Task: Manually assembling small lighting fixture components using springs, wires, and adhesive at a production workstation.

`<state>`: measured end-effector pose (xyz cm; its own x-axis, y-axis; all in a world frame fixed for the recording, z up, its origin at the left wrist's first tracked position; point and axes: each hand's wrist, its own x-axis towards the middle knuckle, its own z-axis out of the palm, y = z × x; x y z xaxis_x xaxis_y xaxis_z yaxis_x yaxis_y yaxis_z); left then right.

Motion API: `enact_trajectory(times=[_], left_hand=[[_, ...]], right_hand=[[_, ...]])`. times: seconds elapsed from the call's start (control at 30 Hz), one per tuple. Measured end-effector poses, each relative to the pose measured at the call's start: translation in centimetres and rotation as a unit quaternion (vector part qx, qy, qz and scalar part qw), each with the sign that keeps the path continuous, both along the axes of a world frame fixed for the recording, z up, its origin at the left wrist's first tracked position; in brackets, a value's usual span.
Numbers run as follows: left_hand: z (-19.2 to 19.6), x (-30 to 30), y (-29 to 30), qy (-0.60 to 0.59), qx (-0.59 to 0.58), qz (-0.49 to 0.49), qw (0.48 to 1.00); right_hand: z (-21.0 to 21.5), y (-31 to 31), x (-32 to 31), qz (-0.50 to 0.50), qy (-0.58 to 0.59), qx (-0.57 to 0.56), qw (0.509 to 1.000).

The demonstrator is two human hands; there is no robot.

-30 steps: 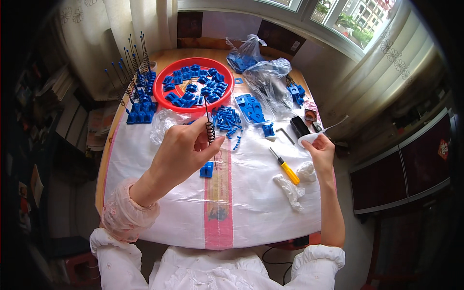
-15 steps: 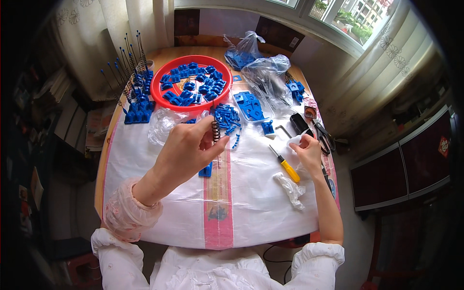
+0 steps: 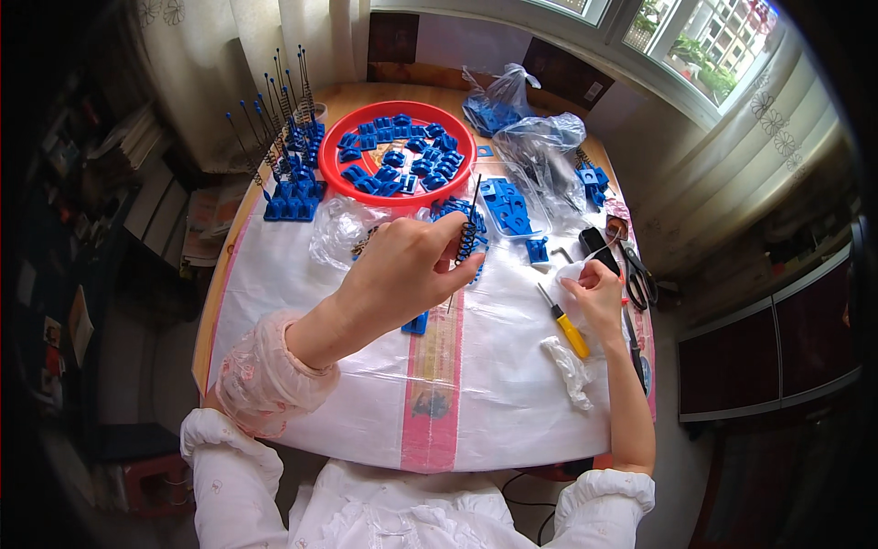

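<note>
My left hand [image 3: 393,265] is closed, pinching a black coil spring [image 3: 467,242] with a thin dark rod running through it. The rod sticks out above and below the fingers, tilted a little. At the right, my right hand [image 3: 599,297] pinches a small white piece, thin like tissue or film [image 3: 571,272]; its exact kind is hard to tell. A blue part [image 3: 416,323] lies on the table below the spring. Loose small blue pieces [image 3: 446,209] are partly hidden behind my left hand.
A red round tray [image 3: 331,156] holds many blue parts. Blue bases with upright sprung rods [image 3: 293,203] stand at left. Clear bags [image 3: 549,146], a box of blue plates [image 3: 506,206], scissors [image 3: 640,277], a yellow screwdriver [image 3: 573,335] and crumpled white plastic [image 3: 569,371] lie rightward.
The whole view has shifted, so the table appears further right. The rod in my left hand is now more tilted. My right hand still pinches the white piece.
</note>
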<state>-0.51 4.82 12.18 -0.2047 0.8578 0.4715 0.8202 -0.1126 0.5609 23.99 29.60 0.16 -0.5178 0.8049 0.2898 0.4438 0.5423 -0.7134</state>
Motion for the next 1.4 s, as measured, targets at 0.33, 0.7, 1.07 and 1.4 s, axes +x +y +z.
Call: enact_trajectory(times=[0.33,0.7,1.07,1.4], left_hand=[[0.2,-0.3,0.0,-0.028,-0.012,-0.003,1.0],[0.0,0.3,0.1,-0.014,0.001,-0.011,1.0],[0.6,1.1,0.4,-0.001,-0.007,-0.01,1.0],[0.7,1.2,1.0,0.019,0.027,-0.019,0.999]], right_hand=[[7.4,-8.8,-0.6,0.11,0.113,-0.032,0.987],[9.1,-12.3,-7.9,0.322,0.112,-0.143,0.929],[9.8,-12.7,-8.4,0.298,0.132,-0.148,0.934],[9.4,-12.4,-8.2,0.288,0.18,-0.157,0.927]])
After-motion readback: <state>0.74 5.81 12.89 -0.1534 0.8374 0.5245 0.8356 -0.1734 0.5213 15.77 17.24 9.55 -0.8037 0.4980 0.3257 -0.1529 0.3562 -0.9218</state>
